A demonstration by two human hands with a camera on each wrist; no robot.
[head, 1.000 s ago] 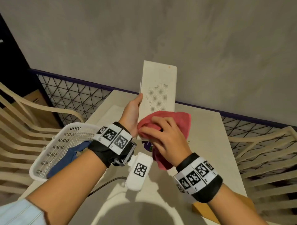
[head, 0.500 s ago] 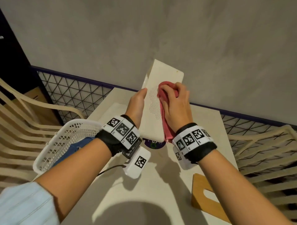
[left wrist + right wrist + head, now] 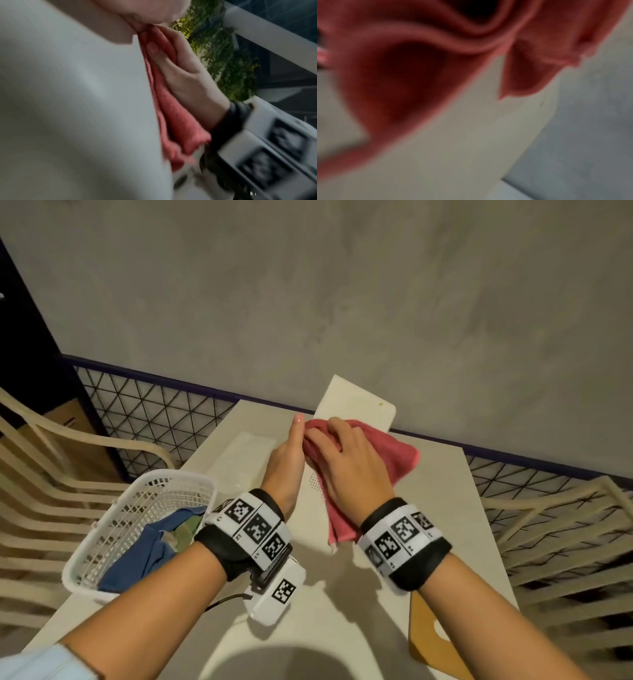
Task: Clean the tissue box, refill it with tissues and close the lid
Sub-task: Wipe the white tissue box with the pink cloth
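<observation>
A white tissue box (image 3: 356,402) stands on end on the table, tilted away from me. My left hand (image 3: 287,453) grips its left edge, thumb straight along the side, while the fingers are hidden behind the box. My right hand (image 3: 349,467) clutches a red cloth (image 3: 397,457) and presses it against the box's dotted face. In the left wrist view the box wall (image 3: 77,94) fills the left, with the cloth (image 3: 171,115) bunched under the right hand's thumb (image 3: 154,54). The right wrist view is blurred: cloth folds (image 3: 419,67) lie over the box (image 3: 471,135).
A white basket (image 3: 102,542) with a blue cloth sits at the table's left edge. A flat white tissue pack (image 3: 246,450) lies behind my left hand. A wooden lid (image 3: 431,642) with a slot lies near right. Cream chairs (image 3: 565,525) flank the table (image 3: 445,508), with a wall close behind.
My right hand swept the cloth from the box's lower part up to its top, then back to the upper middle. The box now tilts further away.
</observation>
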